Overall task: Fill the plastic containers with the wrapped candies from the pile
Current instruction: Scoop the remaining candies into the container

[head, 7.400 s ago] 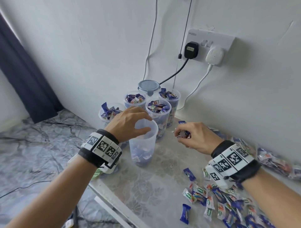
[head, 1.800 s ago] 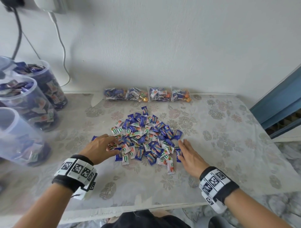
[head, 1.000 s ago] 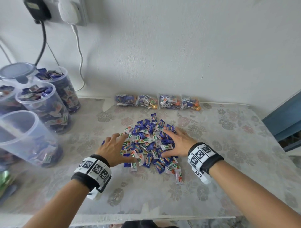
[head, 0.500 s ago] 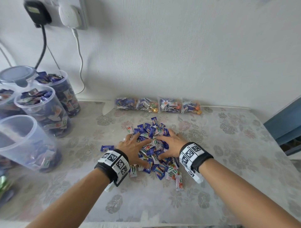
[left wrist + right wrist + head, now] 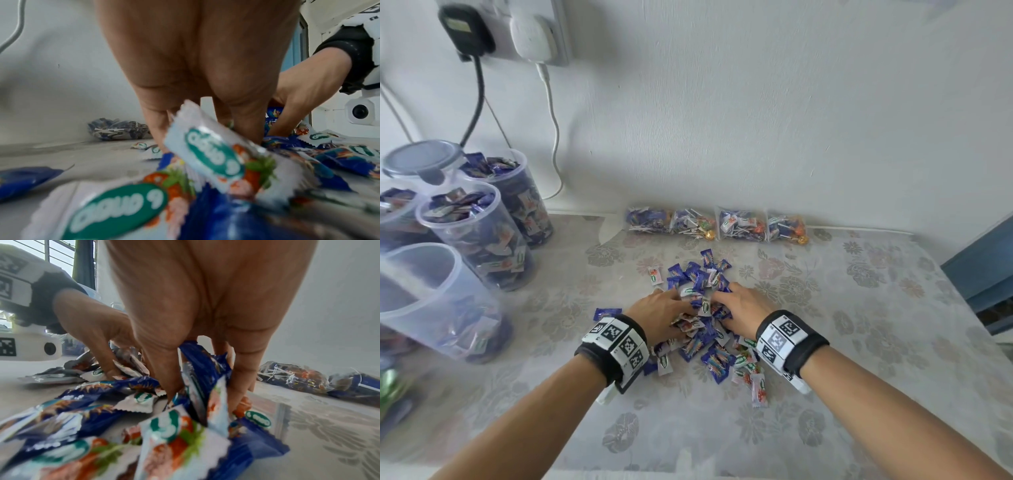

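Observation:
A pile of blue and white wrapped candies (image 5: 700,318) lies mid-table. Both my hands are dug into it from either side. My left hand (image 5: 664,310) curls its fingers round candies on the left; in the left wrist view the left hand (image 5: 205,126) reaches down behind a white wrapper (image 5: 207,151). My right hand (image 5: 734,306) does the same on the right, and in the right wrist view a blue wrapper (image 5: 197,369) is caught between its fingers (image 5: 168,378). A partly filled clear container (image 5: 431,298) stands at the left, and beside it stand full containers (image 5: 479,236).
A lidded container (image 5: 421,161) and another full one (image 5: 517,198) stand at the back left. Several sealed candy bags (image 5: 717,226) line the wall. A wall socket with plugs (image 5: 506,31) and hanging cables sit above. A blue panel (image 5: 983,274) borders the table's right side.
Both hands went from lying spread on the pile to drawing together, their fingers curling into the candies and bunching them up. Earlier the left hand held the container.

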Tool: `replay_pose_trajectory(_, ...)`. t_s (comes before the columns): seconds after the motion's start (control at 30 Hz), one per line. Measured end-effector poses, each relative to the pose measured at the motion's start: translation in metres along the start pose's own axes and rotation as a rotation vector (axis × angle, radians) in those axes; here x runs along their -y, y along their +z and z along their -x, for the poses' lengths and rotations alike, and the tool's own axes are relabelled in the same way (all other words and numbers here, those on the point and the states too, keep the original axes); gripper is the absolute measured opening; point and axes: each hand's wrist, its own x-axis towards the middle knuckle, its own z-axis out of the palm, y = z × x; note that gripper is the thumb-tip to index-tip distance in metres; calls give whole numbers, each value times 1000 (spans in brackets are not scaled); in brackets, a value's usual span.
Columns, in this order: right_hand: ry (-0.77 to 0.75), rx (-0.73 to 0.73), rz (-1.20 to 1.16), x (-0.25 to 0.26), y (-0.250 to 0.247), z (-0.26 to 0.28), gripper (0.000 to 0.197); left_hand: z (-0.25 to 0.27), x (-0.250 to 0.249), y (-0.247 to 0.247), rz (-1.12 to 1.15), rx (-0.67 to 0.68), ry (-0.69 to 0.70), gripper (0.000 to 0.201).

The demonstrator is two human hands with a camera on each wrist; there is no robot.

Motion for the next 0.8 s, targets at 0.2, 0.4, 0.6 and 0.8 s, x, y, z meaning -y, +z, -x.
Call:
replay_pose_trajectory(0.2,-21,-70,-66,1,-5,3,39,1,4,-3,99,-36,28,37)
replay_pose_trajectory(0.4,-38,-154,-160,-5,-18,8,17,7,12,-12,166,-151,31,25)
replay_pose_trajectory(0.6,-97,-208,-305,-4,-40,12,14,21,24,-29,219,-268,35,15)
replay_pose_trajectory(0.8,-160,-253,-333,11,-66,7,17,48,39,-58,228,-386,8,16)
